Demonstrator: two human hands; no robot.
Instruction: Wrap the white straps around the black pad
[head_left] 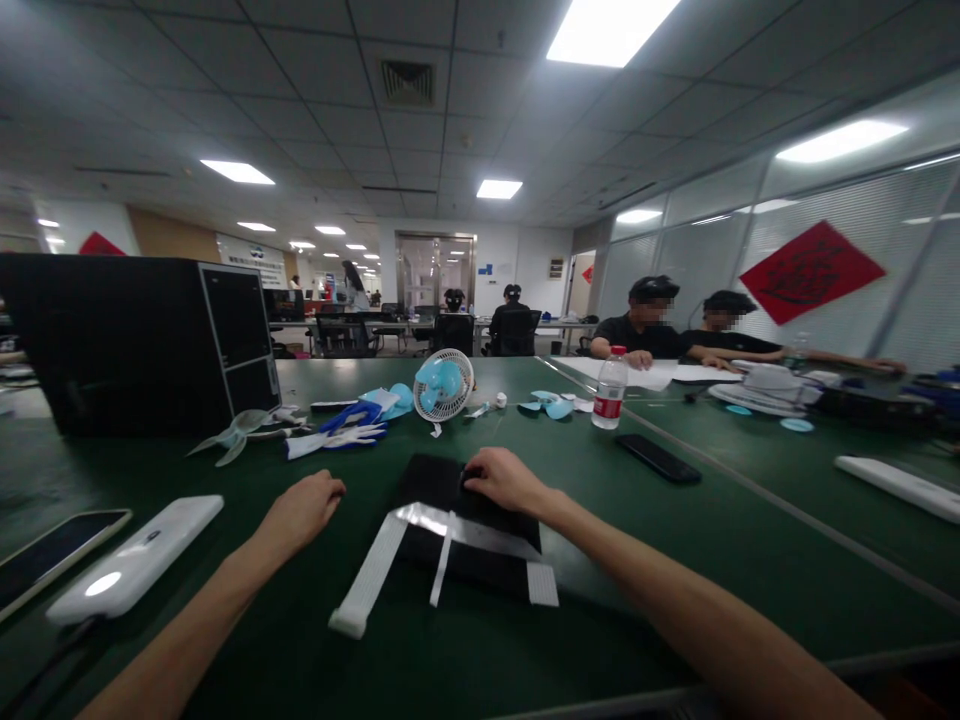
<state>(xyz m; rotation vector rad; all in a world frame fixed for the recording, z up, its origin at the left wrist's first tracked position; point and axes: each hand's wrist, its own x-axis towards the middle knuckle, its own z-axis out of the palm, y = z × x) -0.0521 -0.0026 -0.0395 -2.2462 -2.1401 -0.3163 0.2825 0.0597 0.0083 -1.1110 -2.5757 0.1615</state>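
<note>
A flat black pad (480, 555) with white straps lies on the green table (675, 560) in front of me. My right hand (504, 478) rests on its far edge, fingers curled onto it. My left hand (304, 510) hovers just left of the pad in a loose fist, holding nothing I can see. A long white strap (369, 582) trails from the pad toward me.
A white power bank (135, 560) and a phone (52, 555) lie at the left. Farther back stand a small blue fan (442, 385), blue-white gloves (341, 430), a water bottle (610, 388), a black phone (658, 458) and a black computer case (135, 340). Two people sit at the right.
</note>
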